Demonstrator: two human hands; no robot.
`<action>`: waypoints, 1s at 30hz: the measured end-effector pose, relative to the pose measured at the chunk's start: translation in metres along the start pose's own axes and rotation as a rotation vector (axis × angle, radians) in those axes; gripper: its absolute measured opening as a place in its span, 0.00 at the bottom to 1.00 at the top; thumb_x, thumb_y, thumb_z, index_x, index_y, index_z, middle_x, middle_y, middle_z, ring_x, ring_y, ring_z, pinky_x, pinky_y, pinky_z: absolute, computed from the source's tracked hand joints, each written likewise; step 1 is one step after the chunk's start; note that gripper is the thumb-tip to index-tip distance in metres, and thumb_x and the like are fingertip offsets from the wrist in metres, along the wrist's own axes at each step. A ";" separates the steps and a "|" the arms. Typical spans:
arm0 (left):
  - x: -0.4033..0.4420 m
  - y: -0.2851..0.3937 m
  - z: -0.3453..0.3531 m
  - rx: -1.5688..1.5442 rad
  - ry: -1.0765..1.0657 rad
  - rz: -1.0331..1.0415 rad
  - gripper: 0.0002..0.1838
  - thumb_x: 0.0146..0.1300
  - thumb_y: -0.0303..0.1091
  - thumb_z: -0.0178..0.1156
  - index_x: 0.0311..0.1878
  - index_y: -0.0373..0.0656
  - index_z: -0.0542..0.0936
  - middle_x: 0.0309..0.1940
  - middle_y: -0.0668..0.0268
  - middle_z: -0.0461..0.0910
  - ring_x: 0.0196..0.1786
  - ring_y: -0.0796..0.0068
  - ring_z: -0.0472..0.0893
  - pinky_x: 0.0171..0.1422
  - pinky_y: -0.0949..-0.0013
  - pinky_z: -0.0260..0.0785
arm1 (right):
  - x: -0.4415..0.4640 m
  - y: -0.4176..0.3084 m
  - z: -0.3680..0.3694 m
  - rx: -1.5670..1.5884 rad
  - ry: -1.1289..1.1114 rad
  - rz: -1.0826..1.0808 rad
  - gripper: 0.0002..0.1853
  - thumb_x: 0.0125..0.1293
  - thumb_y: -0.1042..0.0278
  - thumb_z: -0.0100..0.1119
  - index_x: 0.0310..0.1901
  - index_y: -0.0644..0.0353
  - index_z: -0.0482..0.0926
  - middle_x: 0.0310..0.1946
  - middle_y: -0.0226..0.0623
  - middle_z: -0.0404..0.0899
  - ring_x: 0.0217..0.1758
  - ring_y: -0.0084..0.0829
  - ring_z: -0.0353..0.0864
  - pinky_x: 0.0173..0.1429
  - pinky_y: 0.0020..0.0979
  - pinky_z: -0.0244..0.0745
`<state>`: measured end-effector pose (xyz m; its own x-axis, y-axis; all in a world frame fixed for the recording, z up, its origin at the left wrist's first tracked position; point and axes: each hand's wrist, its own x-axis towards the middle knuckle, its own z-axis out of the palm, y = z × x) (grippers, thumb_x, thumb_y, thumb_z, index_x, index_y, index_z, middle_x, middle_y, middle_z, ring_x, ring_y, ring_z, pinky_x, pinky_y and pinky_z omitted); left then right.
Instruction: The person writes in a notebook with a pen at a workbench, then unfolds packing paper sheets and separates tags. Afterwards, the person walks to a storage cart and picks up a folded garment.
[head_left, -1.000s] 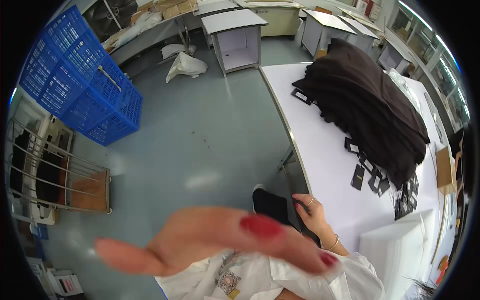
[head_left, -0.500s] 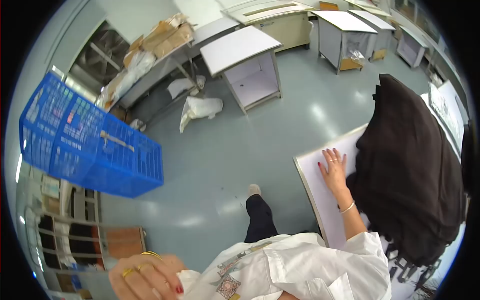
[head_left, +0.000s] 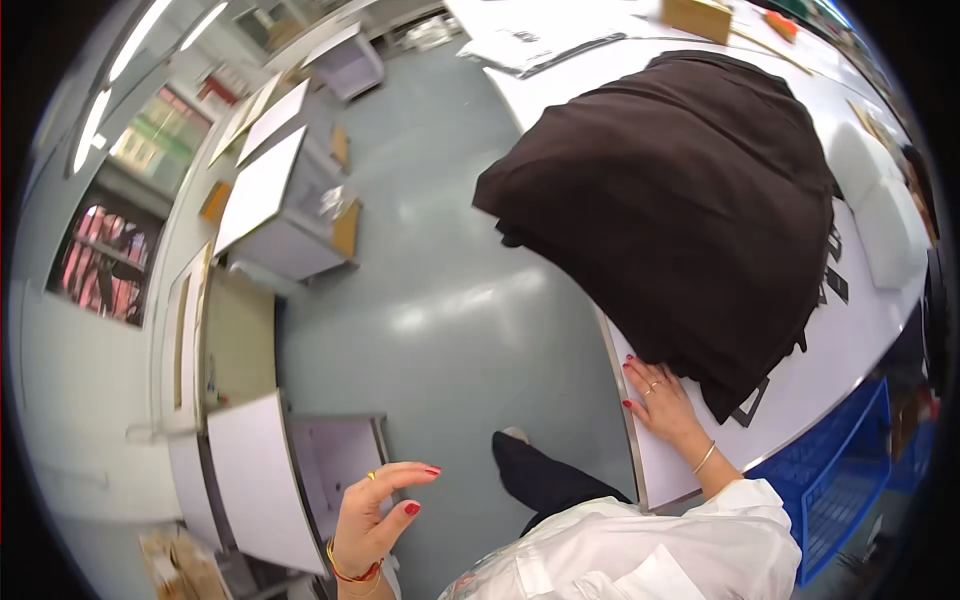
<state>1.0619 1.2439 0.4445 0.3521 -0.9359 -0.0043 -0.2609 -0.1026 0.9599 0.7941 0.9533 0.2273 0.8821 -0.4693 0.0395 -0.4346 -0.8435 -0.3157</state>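
Note:
A large pile of dark brown cloth (head_left: 670, 200) lies on the white table (head_left: 860, 345), with black tags (head_left: 838, 285) poking out along its right side. My right hand (head_left: 662, 402) rests on the table by the near left corner, its spread fingers at the lower edge of the pile. Rings and a bracelet show on it. In the air at the lower left is my left hand (head_left: 380, 512), thumb and fingers apart and nothing between them. It touches neither the table nor the cloth.
White workbenches (head_left: 265, 200) stand along the left, and an open-fronted cabinet (head_left: 250, 480) is at the lower left. A blue crate (head_left: 840, 480) sits beside the table at the lower right. White foam blocks (head_left: 880, 215) and a cardboard box (head_left: 697, 18) are on the table.
The view has turned to the right and now looks across the pile. My right hand now lies against the cloth's lower edge. My left hand has risen with its fingers apart.

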 end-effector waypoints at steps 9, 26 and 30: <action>0.097 -0.154 -0.190 -0.094 0.009 -0.272 0.19 0.68 0.39 0.53 0.53 0.32 0.78 0.49 0.54 0.81 0.53 0.64 0.78 0.60 0.66 0.67 | 0.211 -0.144 0.016 0.301 0.427 -0.038 0.07 0.60 0.68 0.60 0.40 0.54 0.80 0.40 0.28 0.85 0.38 0.29 0.84 0.37 0.26 0.77; 0.732 -0.127 -0.590 -0.308 -0.098 0.337 0.61 0.55 0.82 0.14 0.62 0.31 0.69 0.56 0.44 0.74 0.61 0.48 0.73 0.69 0.49 0.56 | 0.899 -0.064 0.004 0.826 0.109 0.395 0.13 0.63 0.71 0.58 0.47 0.64 0.82 0.40 0.34 0.85 0.36 0.25 0.81 0.40 0.23 0.74; 0.919 -0.069 -0.618 -0.787 -0.704 0.789 0.56 0.54 0.81 0.15 0.71 0.45 0.59 0.59 0.42 0.71 0.64 0.40 0.68 0.70 0.34 0.48 | 1.007 0.024 0.013 0.866 0.229 0.735 0.11 0.63 0.77 0.54 0.44 0.70 0.81 0.34 0.38 0.84 0.34 0.23 0.81 0.40 0.19 0.74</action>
<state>1.9590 0.5993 0.5475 -0.2553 -0.6522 0.7138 0.4939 0.5467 0.6761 1.6737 0.4636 0.2472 0.3763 -0.8832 -0.2800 -0.4808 0.0723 -0.8739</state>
